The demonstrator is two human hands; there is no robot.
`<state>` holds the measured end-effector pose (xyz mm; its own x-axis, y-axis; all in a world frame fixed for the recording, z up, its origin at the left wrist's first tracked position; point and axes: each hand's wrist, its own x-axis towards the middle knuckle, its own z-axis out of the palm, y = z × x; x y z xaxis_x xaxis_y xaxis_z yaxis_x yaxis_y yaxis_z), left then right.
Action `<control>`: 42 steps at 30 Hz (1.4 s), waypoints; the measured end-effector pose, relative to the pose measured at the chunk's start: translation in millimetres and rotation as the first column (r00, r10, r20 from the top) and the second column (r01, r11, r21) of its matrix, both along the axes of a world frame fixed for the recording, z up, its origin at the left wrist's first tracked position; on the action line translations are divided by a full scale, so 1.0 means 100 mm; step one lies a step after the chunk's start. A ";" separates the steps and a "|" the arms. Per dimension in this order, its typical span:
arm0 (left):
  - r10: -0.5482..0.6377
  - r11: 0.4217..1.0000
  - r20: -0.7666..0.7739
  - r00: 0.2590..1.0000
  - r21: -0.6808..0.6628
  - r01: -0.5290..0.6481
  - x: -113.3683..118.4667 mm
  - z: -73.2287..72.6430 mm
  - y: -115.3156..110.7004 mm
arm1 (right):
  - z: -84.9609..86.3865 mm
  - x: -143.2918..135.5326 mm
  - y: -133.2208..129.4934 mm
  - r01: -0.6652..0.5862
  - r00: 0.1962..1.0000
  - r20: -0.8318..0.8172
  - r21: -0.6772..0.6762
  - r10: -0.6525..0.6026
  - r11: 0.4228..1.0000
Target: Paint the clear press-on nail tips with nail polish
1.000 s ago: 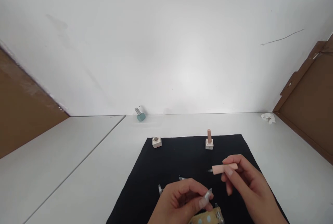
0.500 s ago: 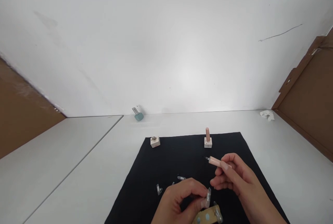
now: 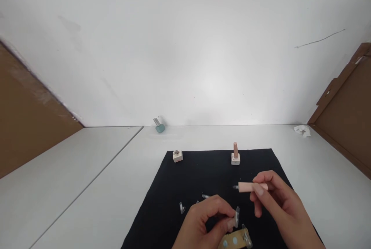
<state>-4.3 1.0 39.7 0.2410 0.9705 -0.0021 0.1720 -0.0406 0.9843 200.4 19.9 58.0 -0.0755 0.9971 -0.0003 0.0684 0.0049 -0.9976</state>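
Observation:
Between thumb and fingers, my left hand (image 3: 210, 222) pinches a clear nail tip (image 3: 237, 217), held upright over the black cloth (image 3: 197, 175). My right hand (image 3: 278, 202) grips the pink cap of a nail polish brush (image 3: 246, 187); its dark bristles point left, apart from the nail tip. Below my left hand lies a yellowish strip with pale blue dots (image 3: 234, 240), with clear pieces at its right end. An uncapped white nail polish bottle (image 3: 177, 156) stands at the cloth's far left. A capped one with a pink cap (image 3: 235, 158) stands at the far right.
More clear nail tips (image 3: 182, 207) lie on the cloth left of my left hand. A teal nail polish bottle (image 3: 160, 127) leans at the back wall. Crumpled white tissue (image 3: 302, 130) lies at the back right. Brown cardboard panels (image 3: 344, 114) flank the white table.
The brush in my right hand has swung from slanting to nearly level. The view has shifted slightly, moving everything a little to the right. My left hand still holds the nail tip.

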 end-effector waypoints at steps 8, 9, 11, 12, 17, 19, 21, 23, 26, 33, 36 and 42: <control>0.032 0.999 0.034 0.999 -0.029 -0.031 -0.03 0.02 0.01 | 0.08 0.02 -0.06 0.075 0.976 0.180 0.247 -0.122 0.966; 0.036 0.999 0.039 0.999 -0.020 -0.035 -0.04 0.02 0.01 | 0.07 0.02 -0.05 0.052 0.967 0.223 0.297 -0.123 0.953; 0.037 0.999 0.058 0.998 -0.014 -0.037 -0.04 0.03 0.01 | 0.04 0.02 -0.02 0.020 0.939 0.311 0.380 -0.148 0.925; 0.034 0.999 0.069 0.997 -0.019 -0.033 -0.04 0.03 0.01 | 0.03 0.02 -0.01 0.020 0.922 0.345 0.406 -0.173 0.914; 0.053 0.994 0.076 0.996 -0.097 -0.045 -0.04 0.06 0.00 | 0.03 0.04 -0.02 0.036 0.902 0.360 0.482 -0.236 0.875; 0.066 0.989 0.087 0.994 -0.134 -0.054 -0.03 0.07 0.00 | 0.04 0.06 -0.03 -0.049 0.914 0.369 0.510 -0.168 0.859; 0.078 0.984 0.102 0.992 -0.167 -0.061 -0.03 0.08 0.00 | 0.05 0.08 -0.02 -0.116 0.899 0.417 0.518 -0.131 0.848; 0.094 0.981 0.119 0.988 -0.182 -0.071 -0.03 0.08 0.00 | 0.05 0.09 -0.01 -0.123 0.869 0.470 0.508 -0.155 0.853; 0.094 0.978 0.139 0.986 -0.196 -0.066 -0.03 0.06 0.01 | 0.05 0.09 0.00 -0.082 0.862 0.463 0.526 -0.205 0.847; 0.093 0.977 0.150 0.984 -0.202 -0.062 -0.03 0.05 0.01 | 0.02 0.07 -0.01 -0.081 0.865 0.464 0.501 -0.189 0.862; 0.078 0.978 0.144 0.986 -0.204 -0.047 -0.04 0.05 0.01 | 0.02 0.08 -0.01 -0.092 0.871 0.455 0.520 -0.184 0.849; 0.069 0.982 0.148 0.987 -0.185 -0.041 -0.04 0.04 0.01 | 0.05 0.08 0.01 -0.103 0.852 0.496 0.472 -0.167 0.875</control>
<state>-8.0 1.9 44.1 0.1986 0.9691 -0.1460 0.0153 0.1459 0.9892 208.6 21.4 62.6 -0.1673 0.8856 0.4333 0.5693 0.4456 -0.6909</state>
